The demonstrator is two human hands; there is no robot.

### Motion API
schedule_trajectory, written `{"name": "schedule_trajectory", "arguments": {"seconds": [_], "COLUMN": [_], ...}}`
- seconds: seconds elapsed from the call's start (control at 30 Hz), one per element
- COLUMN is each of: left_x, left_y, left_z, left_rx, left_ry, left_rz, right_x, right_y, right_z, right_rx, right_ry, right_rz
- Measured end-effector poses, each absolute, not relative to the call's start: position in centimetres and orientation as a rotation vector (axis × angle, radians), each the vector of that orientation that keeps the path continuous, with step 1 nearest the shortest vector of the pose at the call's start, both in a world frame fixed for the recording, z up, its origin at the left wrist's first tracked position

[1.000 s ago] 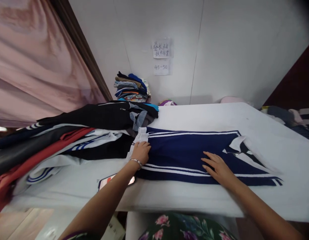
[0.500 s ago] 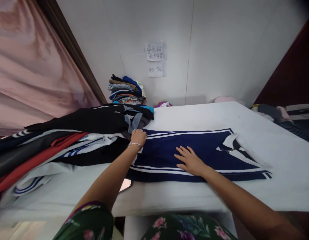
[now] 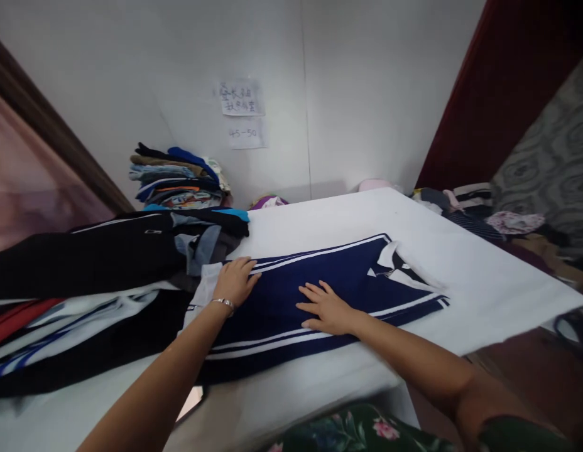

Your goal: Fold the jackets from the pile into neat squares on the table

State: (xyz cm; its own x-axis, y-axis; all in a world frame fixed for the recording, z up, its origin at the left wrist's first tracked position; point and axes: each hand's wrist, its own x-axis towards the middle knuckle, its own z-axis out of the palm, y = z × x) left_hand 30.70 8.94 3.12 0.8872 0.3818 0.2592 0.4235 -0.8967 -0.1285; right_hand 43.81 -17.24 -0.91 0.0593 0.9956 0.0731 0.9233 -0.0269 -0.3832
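A: Where does the navy garment (image 3: 277, 304) lie, and what room is around it?

B: It lies spread lengthwise on the white table (image 3: 465, 270), its collar end to the right. White tabletop shows behind it and runs on past the collar to the right-hand corner. The near striped side lies close to the table's front edge.

A: And on the left?

B: Tighter there. A heap of clothes (image 3: 112, 254) comes right up beside the garment's white-trimmed end (whether they overlap, I can't tell). A folded stack (image 3: 178, 182) stands behind the heap, near the wall.

A: How are the hands posed?

B: Both palms down on the cloth. The left hand (image 3: 235, 280), a bracelet (image 3: 224, 306) at its wrist, rests near the white trim, fingers lightly bent and thumb apart. The right hand (image 3: 330, 311) lies near the middle, fingers fanned wide. I see neither gripping anything.

A: Any writing?

B: Two papers on the wall. The upper sheet (image 3: 242, 98) carries handwritten Chinese characters, blurred; the lower sheet (image 3: 247, 134) reads "45-50".
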Motion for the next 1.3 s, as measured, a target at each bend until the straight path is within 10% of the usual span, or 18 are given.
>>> {"name": "schedule_trajectory", "arguments": {"seconds": [0.63, 1.3], "left_x": [30.8, 30.8], "left_y": [9.0, 8.9], "left_z": [-2.0, -1.9], "left_rx": [-2.877, -2.864], "left_ry": [-0.527, -0.562], "left_rz": [-0.038, 0.015], "right_x": [68.8, 71.3], "right_y": [-20.6, -22.3], "right_z": [-0.3, -0.7], "right_rx": [-2.784, -2.918], "right_ry": [-0.858, -0.650], "right_rz": [0.039, 0.209]}}
